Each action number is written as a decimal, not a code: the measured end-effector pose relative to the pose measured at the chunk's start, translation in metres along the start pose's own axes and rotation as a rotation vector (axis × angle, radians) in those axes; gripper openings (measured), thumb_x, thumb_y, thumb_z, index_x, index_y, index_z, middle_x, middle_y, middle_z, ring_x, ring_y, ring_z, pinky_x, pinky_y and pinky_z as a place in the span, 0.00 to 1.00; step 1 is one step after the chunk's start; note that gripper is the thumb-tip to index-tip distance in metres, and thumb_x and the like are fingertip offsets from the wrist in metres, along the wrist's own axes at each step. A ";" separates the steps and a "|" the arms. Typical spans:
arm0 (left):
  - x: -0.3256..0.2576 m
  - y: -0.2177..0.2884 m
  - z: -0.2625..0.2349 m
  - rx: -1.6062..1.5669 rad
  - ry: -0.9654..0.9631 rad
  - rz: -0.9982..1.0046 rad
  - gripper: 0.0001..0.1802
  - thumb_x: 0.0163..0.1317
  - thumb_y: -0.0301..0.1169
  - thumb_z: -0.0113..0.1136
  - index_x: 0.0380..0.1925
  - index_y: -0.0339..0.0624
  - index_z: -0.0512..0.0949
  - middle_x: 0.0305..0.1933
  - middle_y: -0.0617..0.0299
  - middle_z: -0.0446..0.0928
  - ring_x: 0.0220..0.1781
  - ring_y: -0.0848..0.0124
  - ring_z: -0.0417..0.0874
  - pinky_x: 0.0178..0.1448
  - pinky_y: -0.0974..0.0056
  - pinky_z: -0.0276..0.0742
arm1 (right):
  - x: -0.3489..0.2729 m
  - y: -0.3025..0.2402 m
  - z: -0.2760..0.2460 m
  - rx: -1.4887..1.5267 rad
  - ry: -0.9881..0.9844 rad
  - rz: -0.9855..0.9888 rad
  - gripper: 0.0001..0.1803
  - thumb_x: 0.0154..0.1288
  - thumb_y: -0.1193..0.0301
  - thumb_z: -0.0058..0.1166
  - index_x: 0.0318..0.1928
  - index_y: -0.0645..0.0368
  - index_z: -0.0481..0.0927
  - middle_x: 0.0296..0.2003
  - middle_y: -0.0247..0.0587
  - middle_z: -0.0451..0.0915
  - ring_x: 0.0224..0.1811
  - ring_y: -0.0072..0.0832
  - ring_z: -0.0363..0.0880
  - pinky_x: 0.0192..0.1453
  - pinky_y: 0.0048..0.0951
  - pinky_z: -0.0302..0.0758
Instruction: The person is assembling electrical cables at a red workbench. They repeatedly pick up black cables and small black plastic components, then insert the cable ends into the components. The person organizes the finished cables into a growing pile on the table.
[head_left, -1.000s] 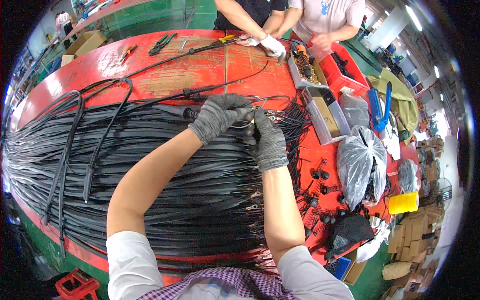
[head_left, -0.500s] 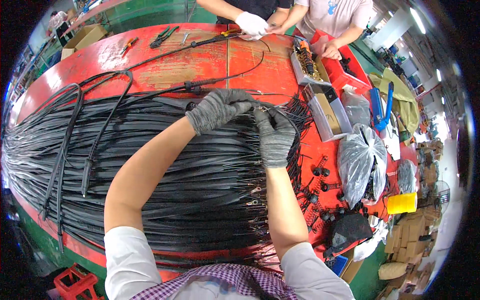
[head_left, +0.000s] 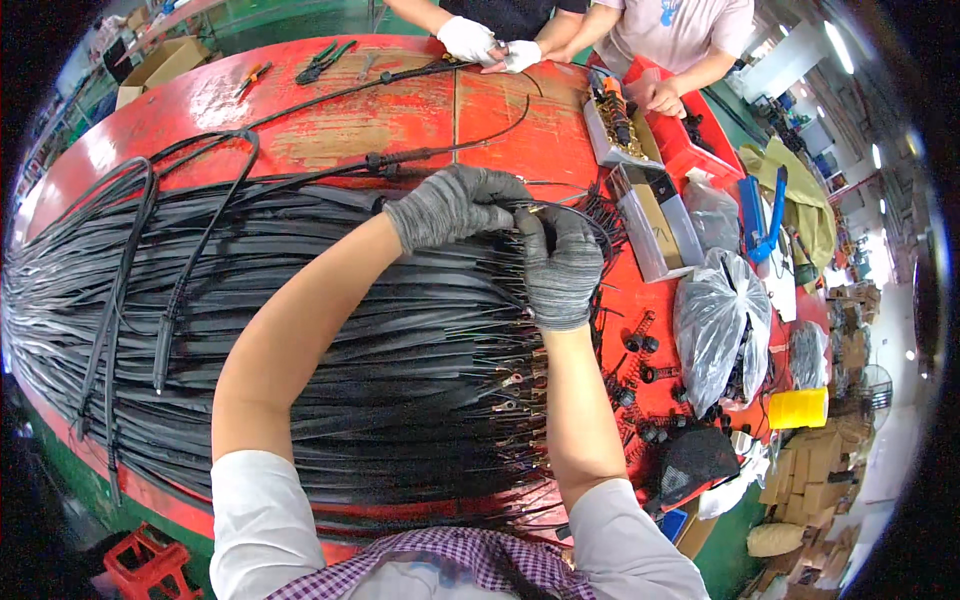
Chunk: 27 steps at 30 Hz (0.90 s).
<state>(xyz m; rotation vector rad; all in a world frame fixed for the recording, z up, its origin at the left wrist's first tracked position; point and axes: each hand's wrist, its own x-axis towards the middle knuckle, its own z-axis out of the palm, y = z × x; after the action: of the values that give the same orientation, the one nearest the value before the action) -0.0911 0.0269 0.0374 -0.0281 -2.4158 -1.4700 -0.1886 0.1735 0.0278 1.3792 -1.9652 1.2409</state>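
My left hand (head_left: 452, 208), in a grey knit glove, pinches a black cable close to its end, above the far side of a wide bundle of black cables (head_left: 330, 290). Close beside it, my gloved right hand (head_left: 562, 270) has thumb and fingers closed on the same cable's thin end, where a small metallic bit shows between the hands. A black length curves round the right fingertips. Stripped wire ends and ring terminals (head_left: 512, 379) stick out along the bundle's right edge. The fingertips partly hide the held end.
Across the red table (head_left: 330, 140), two people's hands work, one pair in white gloves (head_left: 468, 40). Cutters (head_left: 325, 62) and pliers (head_left: 253, 80) lie at the far left. Parts boxes (head_left: 655, 225), a red bin (head_left: 690, 150), plastic bags (head_left: 722, 325) and black spring-like parts (head_left: 640, 340) fill the right.
Both my hands have shifted slightly right with the cable, still close together. Across the table, the white-gloved hands have moved apart, and both gloves now show.
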 end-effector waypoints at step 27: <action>-0.017 0.002 -0.013 0.086 -0.012 0.400 0.06 0.50 0.28 0.58 0.29 0.41 0.74 0.32 0.57 0.75 0.37 0.65 0.76 0.45 0.62 0.71 | 0.004 0.035 -0.003 0.670 -0.245 0.399 0.08 0.61 0.69 0.50 0.36 0.61 0.77 0.25 0.29 0.73 0.25 0.17 0.69 0.30 0.17 0.66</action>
<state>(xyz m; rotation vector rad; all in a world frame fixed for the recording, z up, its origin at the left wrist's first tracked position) -0.0716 0.0190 0.0397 -0.4722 -2.3057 -1.1864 -0.2221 0.1779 0.0174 1.5267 -2.1608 2.1517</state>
